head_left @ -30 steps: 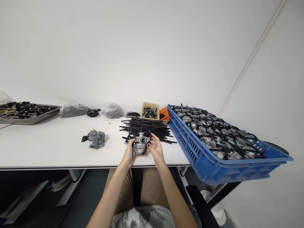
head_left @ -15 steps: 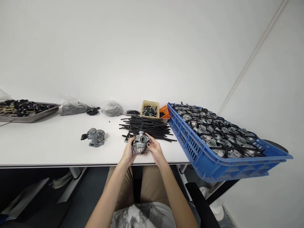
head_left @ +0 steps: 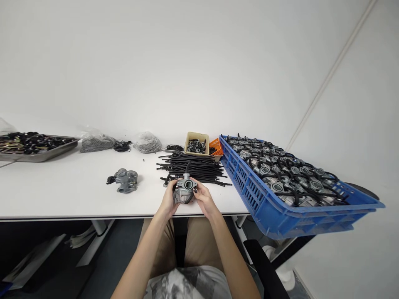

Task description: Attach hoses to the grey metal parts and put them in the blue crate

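Between my two hands is a grey metal carburetor [head_left: 183,192], held near the front edge of the table, with its round bore facing up toward me. A short black rubber tube sticks up from its top and a dark hose curves along its lower right side. My left hand [head_left: 168,200] is wrapped round its left side. On the right side, my right hand [head_left: 204,199] grips it with thumb and fingers. Just behind it lies a pile of black hoses [head_left: 193,166]. To the left, another carburetor or carburetor pair [head_left: 125,181] rests on the table [head_left: 68,187].
A large blue crate [head_left: 280,216] of carburetors stands at the right, over the table's edge. At the back are a cream bin [head_left: 203,136] of small parts, an orange basket [head_left: 217,145], bags of small parts [head_left: 147,142] and a metal tray [head_left: 56,150] of black pieces.
The carburetor has tilted slightly in my hands and its bore has shifted a little. Both hands keep their hold in nearly the same place.
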{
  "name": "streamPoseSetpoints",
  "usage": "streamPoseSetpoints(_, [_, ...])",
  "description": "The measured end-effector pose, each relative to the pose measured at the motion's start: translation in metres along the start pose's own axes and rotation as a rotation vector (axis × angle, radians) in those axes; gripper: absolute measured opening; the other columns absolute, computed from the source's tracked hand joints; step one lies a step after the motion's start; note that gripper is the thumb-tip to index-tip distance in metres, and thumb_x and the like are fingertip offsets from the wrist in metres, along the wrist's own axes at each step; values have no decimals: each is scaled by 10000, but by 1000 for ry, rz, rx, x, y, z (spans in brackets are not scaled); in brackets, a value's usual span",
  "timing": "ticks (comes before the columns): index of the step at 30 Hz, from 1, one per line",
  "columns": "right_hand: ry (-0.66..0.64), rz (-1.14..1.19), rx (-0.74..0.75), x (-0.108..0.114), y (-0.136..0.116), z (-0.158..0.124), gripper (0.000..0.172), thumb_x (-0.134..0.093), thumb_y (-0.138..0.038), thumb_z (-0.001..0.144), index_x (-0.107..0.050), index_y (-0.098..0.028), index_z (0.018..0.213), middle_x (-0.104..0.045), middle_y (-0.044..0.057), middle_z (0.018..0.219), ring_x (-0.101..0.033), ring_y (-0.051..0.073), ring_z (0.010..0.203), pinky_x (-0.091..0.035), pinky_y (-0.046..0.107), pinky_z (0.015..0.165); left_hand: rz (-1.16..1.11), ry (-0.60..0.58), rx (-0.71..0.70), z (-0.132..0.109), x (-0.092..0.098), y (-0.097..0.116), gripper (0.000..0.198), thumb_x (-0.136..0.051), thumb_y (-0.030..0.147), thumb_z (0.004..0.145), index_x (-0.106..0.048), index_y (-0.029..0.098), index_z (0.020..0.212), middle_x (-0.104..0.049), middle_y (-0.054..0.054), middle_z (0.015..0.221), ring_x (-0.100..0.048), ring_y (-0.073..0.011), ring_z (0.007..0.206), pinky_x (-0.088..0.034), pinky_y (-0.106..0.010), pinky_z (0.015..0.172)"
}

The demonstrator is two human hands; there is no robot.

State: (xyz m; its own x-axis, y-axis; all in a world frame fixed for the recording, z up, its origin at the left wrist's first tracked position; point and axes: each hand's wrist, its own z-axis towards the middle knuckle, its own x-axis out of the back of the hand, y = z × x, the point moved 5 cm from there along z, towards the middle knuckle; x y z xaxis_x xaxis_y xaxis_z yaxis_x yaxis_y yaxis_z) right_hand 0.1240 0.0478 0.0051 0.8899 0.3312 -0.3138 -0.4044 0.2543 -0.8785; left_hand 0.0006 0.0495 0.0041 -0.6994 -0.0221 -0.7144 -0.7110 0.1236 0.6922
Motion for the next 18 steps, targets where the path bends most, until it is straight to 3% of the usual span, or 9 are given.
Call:
streamPoseSetpoints(5, [-38,87,-42,0,3,-1,595,-789,-376,670,-635,-228,1225,-629,78,1217,-563,234,1022,-464,298,794,-30,20,-32,1,2,1,253,-551,354,786,-636,150,908,-677,-15,676,-627,-166,521,-488,-239,466])
streamPoseSetpoints(13, [-107,176,-95,-3,5,-3,588,-793,-319,673,-633,-279,1238,-627,49,1176,-556,199,953,-448,227,651,-89,50,-19,5,4,1,142,-562,281,784,-620,151,788,-661,3,640,-605,-141,509,-468,-221,485])
streamPoseSetpoints(18, [-124,155,-80,-4,2,-5,587,-799,-305,668,-640,-280,1233,-553,43,1334,-512,227,1140,-462,249,807,-113,37,-2,7,7,0,148,-551,273,834,-622,154,781,-673,10,672,-618,-130,543,-494,-223,538])
